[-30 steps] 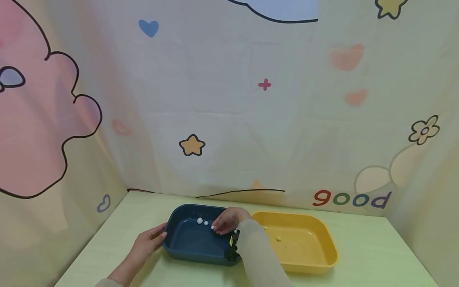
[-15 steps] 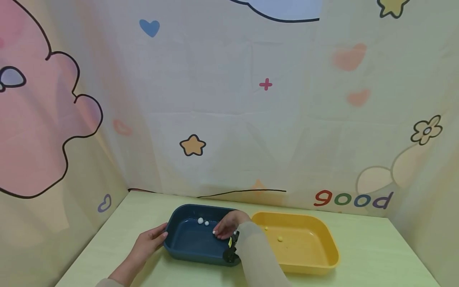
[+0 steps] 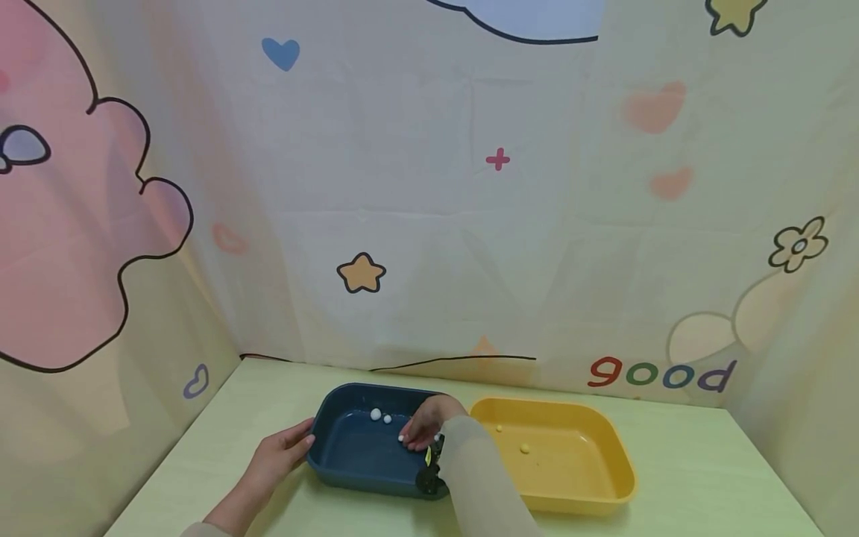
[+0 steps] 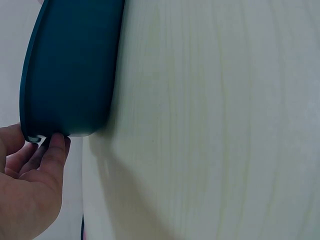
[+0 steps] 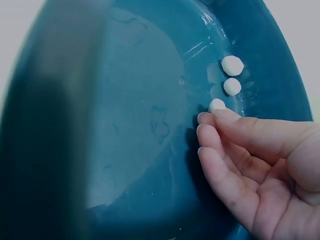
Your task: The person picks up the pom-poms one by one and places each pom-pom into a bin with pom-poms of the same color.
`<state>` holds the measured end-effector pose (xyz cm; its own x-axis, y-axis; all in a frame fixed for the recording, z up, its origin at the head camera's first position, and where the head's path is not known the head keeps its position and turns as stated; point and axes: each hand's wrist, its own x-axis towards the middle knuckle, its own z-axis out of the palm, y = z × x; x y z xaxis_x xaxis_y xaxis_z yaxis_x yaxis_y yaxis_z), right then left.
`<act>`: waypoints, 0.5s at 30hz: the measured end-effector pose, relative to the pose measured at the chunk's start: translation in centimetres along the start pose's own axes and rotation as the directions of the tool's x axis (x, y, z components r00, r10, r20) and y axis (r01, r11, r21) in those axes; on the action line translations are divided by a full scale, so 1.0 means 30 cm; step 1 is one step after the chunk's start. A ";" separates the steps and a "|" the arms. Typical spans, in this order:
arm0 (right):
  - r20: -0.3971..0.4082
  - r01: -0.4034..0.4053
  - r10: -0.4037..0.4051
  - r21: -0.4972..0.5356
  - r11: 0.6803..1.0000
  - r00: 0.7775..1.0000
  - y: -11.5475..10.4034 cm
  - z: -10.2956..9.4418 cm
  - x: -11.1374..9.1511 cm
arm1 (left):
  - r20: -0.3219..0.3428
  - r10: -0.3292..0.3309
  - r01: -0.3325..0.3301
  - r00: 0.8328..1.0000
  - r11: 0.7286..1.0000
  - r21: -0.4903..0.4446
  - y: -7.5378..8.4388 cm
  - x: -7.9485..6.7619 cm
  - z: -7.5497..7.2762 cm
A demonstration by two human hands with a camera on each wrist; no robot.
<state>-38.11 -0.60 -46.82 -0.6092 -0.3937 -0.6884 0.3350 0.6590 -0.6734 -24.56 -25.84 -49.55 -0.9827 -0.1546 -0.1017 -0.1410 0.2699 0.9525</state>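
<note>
A dark blue tray lies on the table, its left end held by my left hand. In the left wrist view, thumb and fingers pinch the rim of that tray. My right hand reaches inside the tray. Between thumb and index finger it pinches a small white ball, partly covered by the fingertips. Two more white balls rest on the tray floor near the far wall: a larger one and a smaller one beside it.
Right of the blue tray stands a yellow tray, partly hidden by my right sleeve. Inside it lie a yellow ball and a smaller yellow one. A printed curtain hangs behind the table.
My right hand has shifted slightly toward me and to the right with the small white ball between its fingers. The left hand stays on the blue tray's rim.
</note>
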 end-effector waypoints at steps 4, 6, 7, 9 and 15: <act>-0.022 0.005 -0.005 -0.022 1.000 1.000 -0.001 0.003 -0.001 | -0.002 -0.004 0.003 1.000 1.000 -0.005 0.003 -0.001 0.000; -0.027 0.000 -0.001 -0.031 1.000 1.000 -0.002 0.003 0.003 | -0.002 -0.005 0.005 1.000 1.000 -0.009 0.005 0.000 0.000; -0.028 -0.002 0.001 -0.037 0.999 1.000 -0.004 0.004 0.003 | -0.003 -0.006 0.006 1.000 1.000 -0.009 0.005 0.000 0.000; -0.016 -0.003 0.002 -0.045 0.999 1.000 -0.007 0.001 0.003 | -0.002 -0.009 0.009 1.000 1.000 -0.009 0.004 0.001 0.000; -0.004 -0.004 0.004 -0.057 0.998 1.000 -0.011 0.002 0.000 | -0.002 -0.012 0.012 1.000 1.000 -0.008 0.000 0.003 -0.002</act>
<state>-38.18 -0.84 -46.62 -0.6106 -0.3885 -0.6901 0.2960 0.6963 -0.6539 -24.64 -25.92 -49.55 -0.9807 -0.1598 -0.1130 -0.1523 0.2602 0.9535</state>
